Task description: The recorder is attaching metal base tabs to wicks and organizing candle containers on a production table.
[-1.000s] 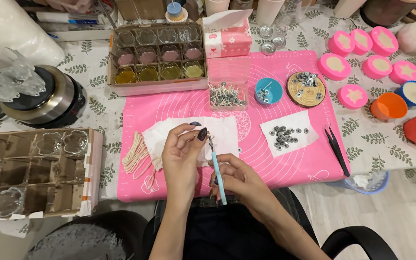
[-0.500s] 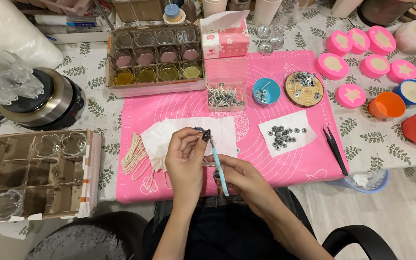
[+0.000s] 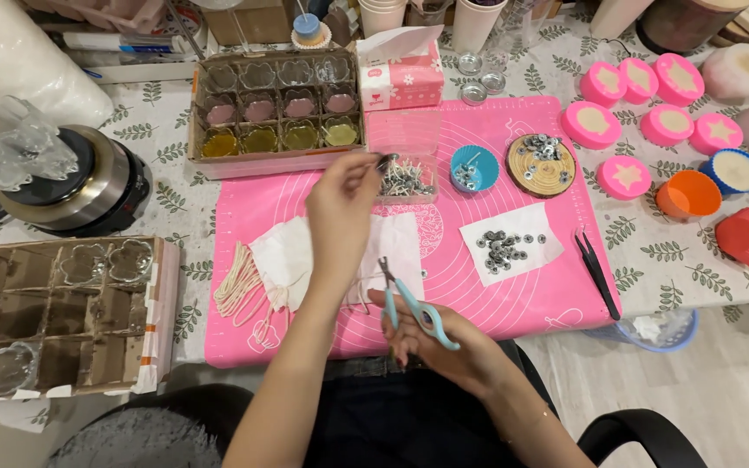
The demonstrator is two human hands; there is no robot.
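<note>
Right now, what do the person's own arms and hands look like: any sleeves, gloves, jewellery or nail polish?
Both forearms are bare, with no sleeves or gloves in view. The left hand shows a dark-polished nail at its fingertips. The right hand also has dark nails, and a thin bracelet circles its wrist. No rings can be made out.

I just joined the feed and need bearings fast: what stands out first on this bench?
The bright pink mat in the middle draws the eye, with the left hand reaching over it toward the clear box of wicks. Nearer the body, the right hand holds light blue pliers. At the far right sit pink moulds, and a tray of glass cups lies beyond the mat's left end.
</note>
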